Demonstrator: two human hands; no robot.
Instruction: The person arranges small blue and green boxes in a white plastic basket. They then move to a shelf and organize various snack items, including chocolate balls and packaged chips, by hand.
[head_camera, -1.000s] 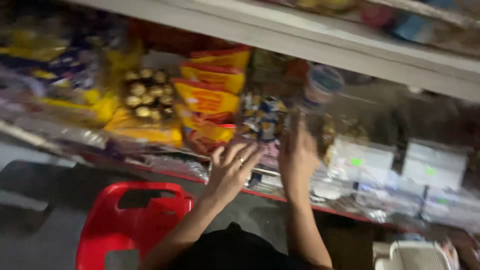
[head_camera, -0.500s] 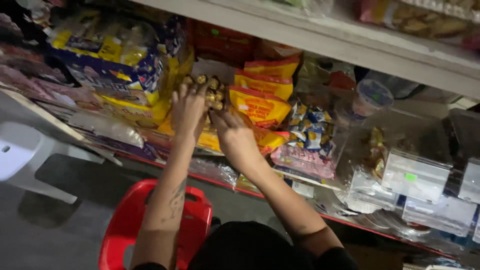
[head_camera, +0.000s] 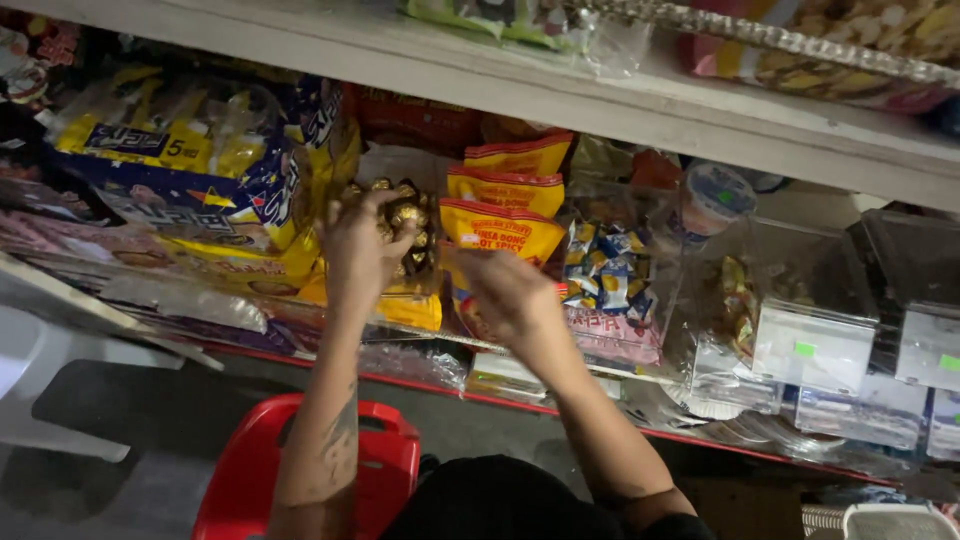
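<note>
My left hand (head_camera: 358, 250) reaches up to the shelf, its fingers curled over a clear box of gold-wrapped chocolates (head_camera: 412, 222) that stands on a yellow base. My right hand (head_camera: 505, 290) hovers just to the right of that box. It is blurred and sits in front of a stack of yellow-and-red snack packets (head_camera: 505, 225). Nothing shows in it, and its fingers are too smeared to read. Both forearms stretch up from the bottom of the view.
A big blue-and-yellow bag (head_camera: 200, 170) fills the shelf's left. A blue-white candy bag (head_camera: 605, 270), a round tub (head_camera: 712, 195) and clear plastic containers (head_camera: 810, 340) stand to the right. A white upper shelf board (head_camera: 600, 100) overhangs. Below are a red plastic stool (head_camera: 385, 465) and a white chair (head_camera: 30, 360).
Both hands moved left from the candy bag to the chocolate box. Since half a second ago my right hand has come off the box and drifted right; my left hand stays on it.
</note>
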